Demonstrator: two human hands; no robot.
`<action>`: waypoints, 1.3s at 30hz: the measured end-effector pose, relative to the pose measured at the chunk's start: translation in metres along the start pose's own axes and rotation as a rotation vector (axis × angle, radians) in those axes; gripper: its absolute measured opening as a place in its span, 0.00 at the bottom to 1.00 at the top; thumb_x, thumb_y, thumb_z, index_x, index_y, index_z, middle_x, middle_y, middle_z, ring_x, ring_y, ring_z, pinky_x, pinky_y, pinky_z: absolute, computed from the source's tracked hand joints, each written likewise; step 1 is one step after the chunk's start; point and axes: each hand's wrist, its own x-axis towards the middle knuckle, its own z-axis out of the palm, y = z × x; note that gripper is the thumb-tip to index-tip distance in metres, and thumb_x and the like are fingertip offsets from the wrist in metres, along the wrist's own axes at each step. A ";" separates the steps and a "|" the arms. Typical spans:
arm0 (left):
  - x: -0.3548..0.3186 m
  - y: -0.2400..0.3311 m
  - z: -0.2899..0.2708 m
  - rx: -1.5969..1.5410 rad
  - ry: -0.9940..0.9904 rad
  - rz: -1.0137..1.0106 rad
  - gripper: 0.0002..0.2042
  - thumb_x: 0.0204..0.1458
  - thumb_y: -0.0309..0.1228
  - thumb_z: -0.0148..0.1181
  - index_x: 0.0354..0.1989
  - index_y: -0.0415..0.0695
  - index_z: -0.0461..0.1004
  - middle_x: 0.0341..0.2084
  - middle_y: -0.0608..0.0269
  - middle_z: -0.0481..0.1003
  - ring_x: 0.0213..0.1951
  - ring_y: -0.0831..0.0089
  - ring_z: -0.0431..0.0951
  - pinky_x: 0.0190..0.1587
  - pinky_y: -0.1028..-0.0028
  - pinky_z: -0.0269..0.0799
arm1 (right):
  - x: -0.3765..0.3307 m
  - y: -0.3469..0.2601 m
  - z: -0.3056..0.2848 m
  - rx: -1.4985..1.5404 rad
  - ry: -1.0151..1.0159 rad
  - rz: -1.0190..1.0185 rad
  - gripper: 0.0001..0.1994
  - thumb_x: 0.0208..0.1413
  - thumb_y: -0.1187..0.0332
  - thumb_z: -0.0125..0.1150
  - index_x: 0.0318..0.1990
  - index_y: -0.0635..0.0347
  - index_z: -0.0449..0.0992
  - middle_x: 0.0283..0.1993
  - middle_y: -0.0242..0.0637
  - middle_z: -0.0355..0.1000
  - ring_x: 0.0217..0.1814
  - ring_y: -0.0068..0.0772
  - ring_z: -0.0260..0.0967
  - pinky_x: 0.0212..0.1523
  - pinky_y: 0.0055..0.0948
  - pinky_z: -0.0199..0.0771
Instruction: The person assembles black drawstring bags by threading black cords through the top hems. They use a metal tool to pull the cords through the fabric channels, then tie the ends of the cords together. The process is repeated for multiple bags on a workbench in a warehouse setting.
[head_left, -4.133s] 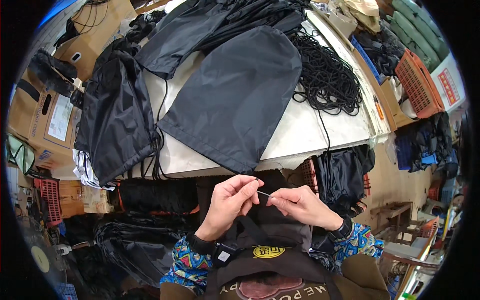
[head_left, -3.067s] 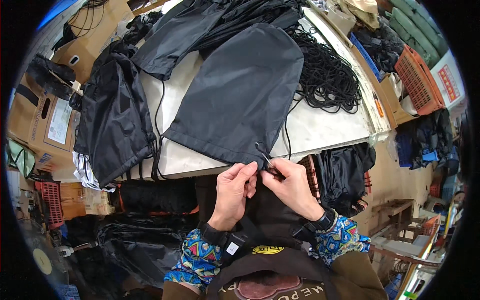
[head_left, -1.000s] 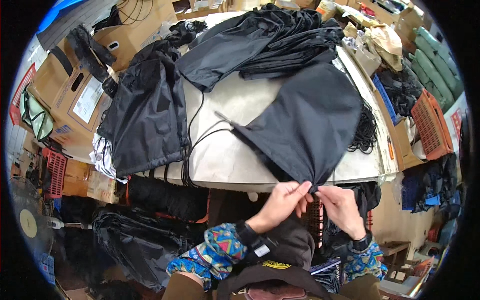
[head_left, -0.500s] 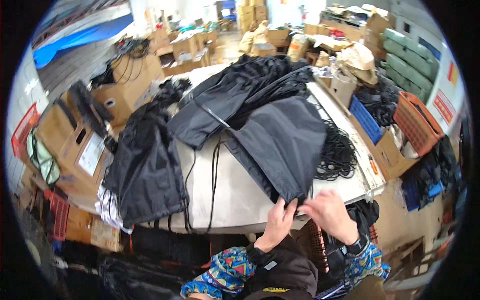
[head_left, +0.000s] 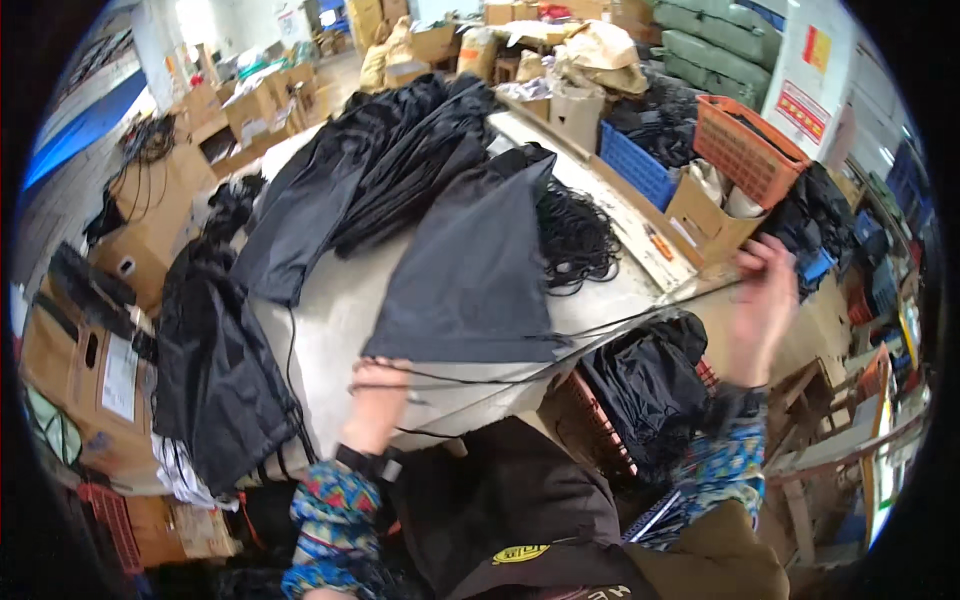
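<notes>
Head view: cord (head_left: pixel 560 345) between both hands' fingers (head_left: pixel 385 375).

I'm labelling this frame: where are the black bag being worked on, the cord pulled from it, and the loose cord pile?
black bag (head_left: pixel 470 280), head view, middle of its fabric.
cord (head_left: pixel 620 325), head view, taut stretch.
cord pile (head_left: pixel 575 240), head view, tangle's centre.

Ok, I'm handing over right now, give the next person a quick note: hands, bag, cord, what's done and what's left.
Left hand presses the near edge of the black drawstring bag on the white table.
Right hand is raised out to the right, drawing the black cord taut from the bag's hem.
Done: cord seems to run through the hem.
Left: probably finish the pull; cord pile lies behind.
</notes>
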 end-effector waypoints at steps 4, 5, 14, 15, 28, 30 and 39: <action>-0.004 -0.048 0.015 -0.435 0.031 -0.033 0.08 0.42 0.19 0.49 0.31 0.40 0.72 0.28 0.49 0.73 0.34 0.53 0.74 0.37 0.59 0.71 | 0.080 -0.043 -0.184 -0.069 0.251 -0.148 0.16 0.64 0.64 0.44 0.51 0.67 0.68 0.22 0.22 0.54 0.18 0.11 0.48 0.14 0.13 0.47; -0.017 -0.060 0.022 -0.462 -0.031 -0.026 0.12 0.42 0.19 0.53 0.38 0.40 0.73 0.32 0.48 0.74 0.37 0.48 0.73 0.39 0.60 0.71 | 0.070 -0.028 -0.160 -0.246 0.162 -0.013 0.15 0.63 0.64 0.45 0.51 0.66 0.69 0.21 0.21 0.54 0.17 0.10 0.47 0.13 0.13 0.46; -0.050 -0.026 -0.087 -1.822 -1.386 -0.026 0.14 0.52 0.27 0.62 0.46 0.35 0.75 0.38 0.59 0.78 0.41 0.78 0.77 0.43 0.78 0.73 | -0.155 0.095 0.030 -0.538 -0.985 1.230 0.10 0.60 0.61 0.55 0.31 0.56 0.68 0.20 0.15 0.53 0.16 0.08 0.45 0.14 0.14 0.42; -0.062 -0.021 -0.089 -2.010 -1.408 0.132 0.15 0.52 0.28 0.61 0.47 0.34 0.74 0.39 0.57 0.78 0.42 0.76 0.77 0.44 0.78 0.74 | -0.165 0.096 0.044 -0.518 -1.039 1.215 0.11 0.60 0.61 0.56 0.31 0.58 0.69 0.19 0.16 0.54 0.16 0.08 0.46 0.15 0.15 0.43; -0.061 0.126 -0.020 -2.171 -0.086 -1.169 0.11 0.53 0.28 0.60 0.39 0.36 0.67 0.33 0.59 0.73 0.27 0.76 0.76 0.29 0.77 0.76 | -0.183 0.116 0.052 -0.602 -0.950 1.105 0.17 0.63 0.51 0.48 0.31 0.55 0.68 0.19 0.17 0.54 0.17 0.09 0.46 0.15 0.15 0.44; -0.054 0.127 -0.026 -2.149 0.037 -1.166 0.10 0.53 0.27 0.59 0.39 0.37 0.67 0.32 0.60 0.72 0.26 0.77 0.76 0.28 0.77 0.75 | -0.185 0.114 0.051 -0.487 -0.894 1.151 0.20 0.63 0.49 0.45 0.32 0.57 0.68 0.20 0.19 0.55 0.18 0.10 0.48 0.16 0.16 0.46; -0.040 0.127 -0.030 -2.099 0.102 -1.172 0.07 0.54 0.27 0.59 0.37 0.38 0.71 0.23 0.66 0.72 0.20 0.81 0.71 0.22 0.79 0.72 | -0.194 0.124 0.055 -0.521 -1.029 0.961 0.19 0.65 0.53 0.44 0.43 0.62 0.71 0.24 0.22 0.59 0.23 0.13 0.53 0.23 0.17 0.55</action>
